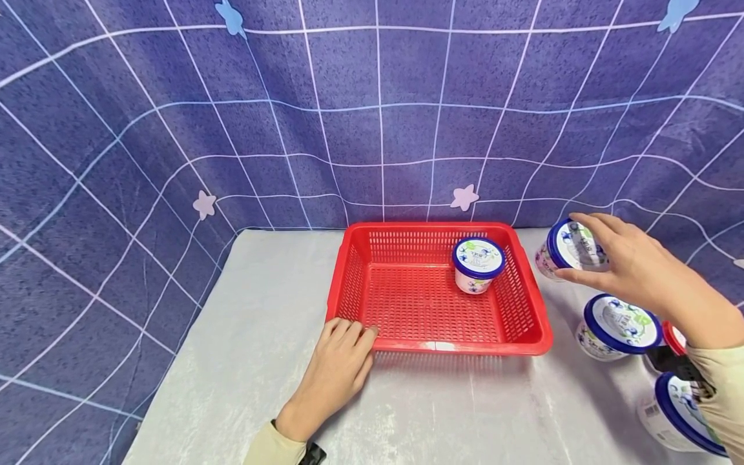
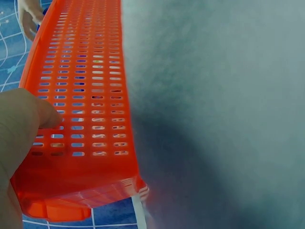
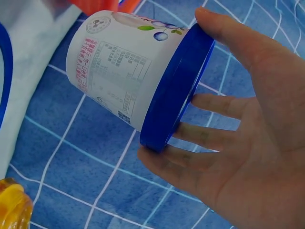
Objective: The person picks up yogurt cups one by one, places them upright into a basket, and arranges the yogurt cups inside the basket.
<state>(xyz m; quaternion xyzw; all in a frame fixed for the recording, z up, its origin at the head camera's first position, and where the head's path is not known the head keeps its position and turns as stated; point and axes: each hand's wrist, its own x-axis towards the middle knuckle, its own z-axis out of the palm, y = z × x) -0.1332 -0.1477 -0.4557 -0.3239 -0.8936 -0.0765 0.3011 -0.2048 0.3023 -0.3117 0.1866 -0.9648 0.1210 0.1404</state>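
Note:
A red plastic basket (image 1: 430, 345) with slotted walls sits on the table, and one blue-lidded yogurt tub (image 1: 478, 258) stands inside toward its right end. My left hand (image 1: 344, 361) grips the near rim close to the left corner; in the left wrist view its thumb (image 2: 47, 114) lies against the slotted outer wall. Right of the basket, my right hand (image 1: 630, 261) holds another blue-lidded yogurt tub (image 1: 572, 248) by its lid. The right wrist view shows that white tub (image 3: 119, 67) with its blue lid (image 3: 176, 90) between the thumb and fingers.
More blue-lidded tubs, one (image 1: 622, 323) below my right hand and one (image 1: 677, 413) nearer the front, stand at the right. A red-lidded container (image 1: 674, 337) is partly hidden by the right wrist. A blue gridded curtain (image 1: 378, 129) hangs behind the table (image 1: 232, 361).

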